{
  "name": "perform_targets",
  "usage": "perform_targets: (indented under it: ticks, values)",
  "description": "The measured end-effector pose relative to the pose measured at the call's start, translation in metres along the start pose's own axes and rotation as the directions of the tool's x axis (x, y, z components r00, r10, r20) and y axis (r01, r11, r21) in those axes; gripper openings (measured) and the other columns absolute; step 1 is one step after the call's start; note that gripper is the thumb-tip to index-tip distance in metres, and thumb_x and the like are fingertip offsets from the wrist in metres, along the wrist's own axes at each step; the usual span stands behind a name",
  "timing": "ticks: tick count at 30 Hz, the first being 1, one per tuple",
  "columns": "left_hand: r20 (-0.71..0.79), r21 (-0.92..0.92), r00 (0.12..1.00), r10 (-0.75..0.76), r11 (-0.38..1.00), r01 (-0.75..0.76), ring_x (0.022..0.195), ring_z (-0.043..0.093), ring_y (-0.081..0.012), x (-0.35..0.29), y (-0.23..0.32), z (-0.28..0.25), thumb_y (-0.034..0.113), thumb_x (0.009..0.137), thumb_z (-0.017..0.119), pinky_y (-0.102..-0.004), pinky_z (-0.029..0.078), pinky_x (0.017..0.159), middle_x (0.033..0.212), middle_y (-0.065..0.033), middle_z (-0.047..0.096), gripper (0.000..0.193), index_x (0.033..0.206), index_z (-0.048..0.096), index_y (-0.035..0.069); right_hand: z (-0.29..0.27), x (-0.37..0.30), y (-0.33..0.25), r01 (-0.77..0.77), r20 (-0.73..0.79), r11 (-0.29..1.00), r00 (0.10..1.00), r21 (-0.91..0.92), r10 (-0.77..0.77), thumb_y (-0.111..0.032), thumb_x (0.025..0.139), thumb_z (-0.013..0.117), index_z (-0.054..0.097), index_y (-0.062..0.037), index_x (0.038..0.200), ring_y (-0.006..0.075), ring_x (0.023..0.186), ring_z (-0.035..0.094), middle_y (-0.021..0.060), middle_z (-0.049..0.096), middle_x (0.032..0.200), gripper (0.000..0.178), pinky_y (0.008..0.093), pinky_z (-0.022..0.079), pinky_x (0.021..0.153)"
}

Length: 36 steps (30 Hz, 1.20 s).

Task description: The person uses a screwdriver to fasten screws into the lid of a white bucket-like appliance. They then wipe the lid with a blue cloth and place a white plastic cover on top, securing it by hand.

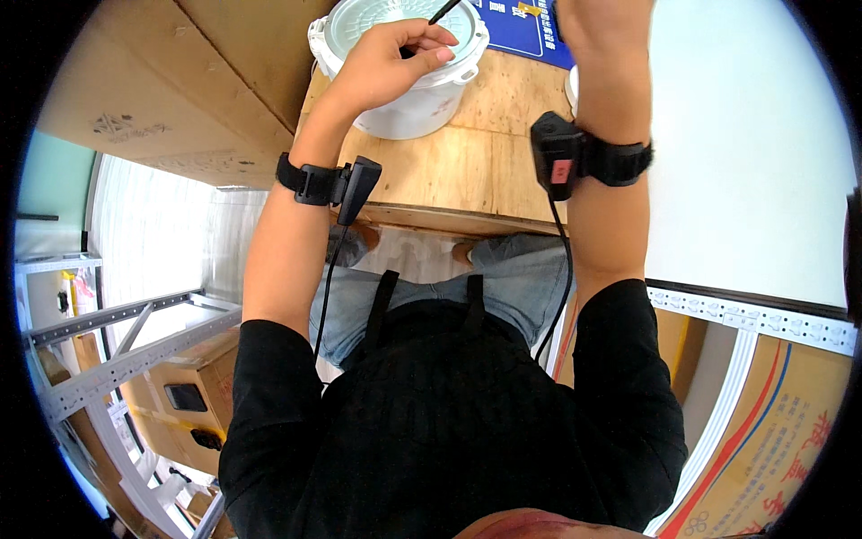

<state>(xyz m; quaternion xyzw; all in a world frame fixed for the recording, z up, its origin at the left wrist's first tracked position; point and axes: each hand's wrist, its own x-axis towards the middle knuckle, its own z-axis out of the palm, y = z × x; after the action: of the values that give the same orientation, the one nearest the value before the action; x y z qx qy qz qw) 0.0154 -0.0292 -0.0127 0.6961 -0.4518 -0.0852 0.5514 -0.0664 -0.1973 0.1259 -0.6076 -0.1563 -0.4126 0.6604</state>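
Observation:
My left hand (395,67) is over a white round pot (404,112) on the wooden table. Its fingers are closed round a thin black stick (443,12), whose upper end juts out past the fingertips; the kind of tool does not show. Under that hand, a pale translucent ribbed round piece (355,31) covers the pot's top. My right hand (603,22) reaches to the top edge at the right, above a blue printed sheet (516,31). Its fingers are cut off by the picture's edge. A dark edge shows beside it, too little to name.
The plywood table (449,180) has its front edge before my legs. A big cardboard box (180,90) stands close on the left, a white board (745,162) on the right. Part of a white round container (572,88) shows by my right forearm. Metal shelf frames (135,350) hold boxes lower left.

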Motion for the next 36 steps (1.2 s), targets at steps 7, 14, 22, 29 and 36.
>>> perform_targets:
  ticks: [7,14,22,29,36]
  values:
    - [-0.052,0.124,0.996,-0.075,0.989,0.081,0.089,0.064,-0.0111,-0.011,0.008,0.002,0.011,0.089,0.069,-0.0263,0.05,0.082,0.096,-0.0057,0.072,0.024,0.111,0.068,0.001,-0.051,-0.052,-0.002,-0.282,-0.157,0.832,0.959,-0.477,0.235,-0.024,0.087,0.073,0.045,0.0054,0.125,0.0222,0.086,0.066,0.0163,0.064,0.101,0.055,0.0316,0.055,0.073]
    - [-0.082,0.174,0.996,-0.036,0.983,0.05,0.087,0.063,-0.0111,-0.008,0.017,0.009,0.01,0.088,0.069,-0.0264,0.049,0.081,0.093,-0.005,0.072,0.02,0.107,0.071,0.003,-0.147,-0.146,0.088,-0.745,-0.388,0.576,0.667,-0.336,0.636,-0.019,0.081,0.077,0.061,0.004,0.086,0.0187,0.054,0.063,0.0104,0.061,0.07,0.029,0.0314,0.053,0.046]
    - [-0.161,0.223,0.984,0.082,0.974,-0.045,0.082,0.064,-0.0125,-0.016,0.014,0.01,0.006,0.087,0.069,-0.0264,0.051,0.077,0.088,-0.0068,0.071,0.015,0.101,0.072,0.001,-0.171,-0.161,0.156,-0.843,-0.522,0.144,0.445,-0.518,0.727,-0.024,0.077,0.08,0.058,0.0099,0.094,0.0223,0.063,0.069,0.0181,0.067,0.079,0.044,0.0318,0.055,0.045]
    - [-0.207,0.281,0.964,0.168,0.954,-0.106,0.08,0.065,-0.0166,-0.017,0.014,0.016,0.003,0.083,0.069,-0.029,0.05,0.073,0.087,-0.008,0.071,0.012,0.094,0.072,0.001,-0.184,-0.169,0.166,-0.896,-0.619,0.181,0.415,-0.406,0.667,-0.016,0.078,0.078,0.034,0.009,0.122,0.0249,0.069,0.07,0.021,0.064,0.097,0.067,0.0315,0.06,0.05]
    - [-0.155,0.398,0.955,0.252,0.901,-0.173,0.08,0.065,-0.0215,-0.016,0.023,0.018,0.001,0.077,0.07,-0.0307,0.05,0.073,0.087,-0.0095,0.07,0.015,0.092,0.071,0.003,-0.174,-0.173,0.154,-0.875,-0.618,0.157,0.44,-0.457,0.652,-0.017,0.079,0.078,0.038,0.0078,0.119,0.0229,0.065,0.069,0.0191,0.065,0.091,0.062,0.0298,0.057,0.047]
